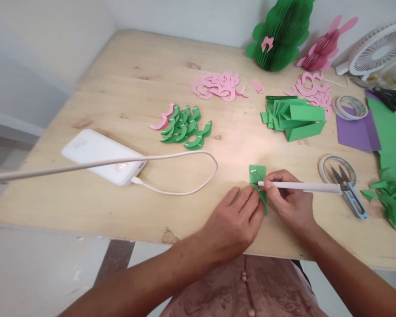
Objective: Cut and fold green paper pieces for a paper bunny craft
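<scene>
A small green paper strip (258, 170) with a pencilled outline lies near the table's front edge. My left hand (236, 218) rests over its lower part, fingers laid flat and pressing it against the tabletop; the thumb is hidden. My right hand (288, 204) is closed round a white pen (303, 186), and the pen's dark tip touches the strip just above my left fingertips. The lower part of the drawn outline is covered by my fingers.
Scissor-like thread snips (353, 198) and a tape roll (323, 169) lie right. Folded green paper (305, 112), curved green pieces (181, 125) and pink cutouts (218, 86) sit farther back. A white power bank (100, 154) trails a cable at left. A fan (379, 50) stands back right.
</scene>
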`<state>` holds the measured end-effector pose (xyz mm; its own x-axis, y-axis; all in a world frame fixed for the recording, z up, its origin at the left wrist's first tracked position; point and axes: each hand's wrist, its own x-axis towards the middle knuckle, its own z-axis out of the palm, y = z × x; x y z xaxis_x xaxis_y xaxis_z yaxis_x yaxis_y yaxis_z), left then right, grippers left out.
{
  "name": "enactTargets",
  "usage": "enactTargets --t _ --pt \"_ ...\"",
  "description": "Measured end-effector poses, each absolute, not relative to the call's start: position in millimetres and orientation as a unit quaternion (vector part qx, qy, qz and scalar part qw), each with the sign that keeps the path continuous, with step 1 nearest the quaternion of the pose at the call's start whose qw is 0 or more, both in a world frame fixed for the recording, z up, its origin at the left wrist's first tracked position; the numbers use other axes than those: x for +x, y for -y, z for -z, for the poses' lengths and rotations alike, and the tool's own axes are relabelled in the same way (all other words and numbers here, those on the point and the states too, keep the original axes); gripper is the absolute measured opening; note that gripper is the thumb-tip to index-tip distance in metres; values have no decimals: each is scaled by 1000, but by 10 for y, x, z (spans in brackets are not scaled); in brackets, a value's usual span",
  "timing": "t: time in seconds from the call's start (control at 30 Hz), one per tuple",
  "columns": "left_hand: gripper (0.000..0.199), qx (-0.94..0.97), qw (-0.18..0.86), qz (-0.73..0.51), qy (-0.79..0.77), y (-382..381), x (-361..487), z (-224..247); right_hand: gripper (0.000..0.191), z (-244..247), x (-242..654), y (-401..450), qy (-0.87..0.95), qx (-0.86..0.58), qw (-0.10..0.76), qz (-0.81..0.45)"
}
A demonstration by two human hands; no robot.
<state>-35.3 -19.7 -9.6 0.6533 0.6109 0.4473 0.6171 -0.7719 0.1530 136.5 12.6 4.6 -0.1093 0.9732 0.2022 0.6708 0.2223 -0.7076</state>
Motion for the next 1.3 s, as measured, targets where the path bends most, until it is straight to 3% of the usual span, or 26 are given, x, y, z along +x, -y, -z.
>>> enactTargets --t 1.3 --pt "28 -910 10 245 336 196 -345 106 7 -80 1328 -129 710 -590 319 -214"
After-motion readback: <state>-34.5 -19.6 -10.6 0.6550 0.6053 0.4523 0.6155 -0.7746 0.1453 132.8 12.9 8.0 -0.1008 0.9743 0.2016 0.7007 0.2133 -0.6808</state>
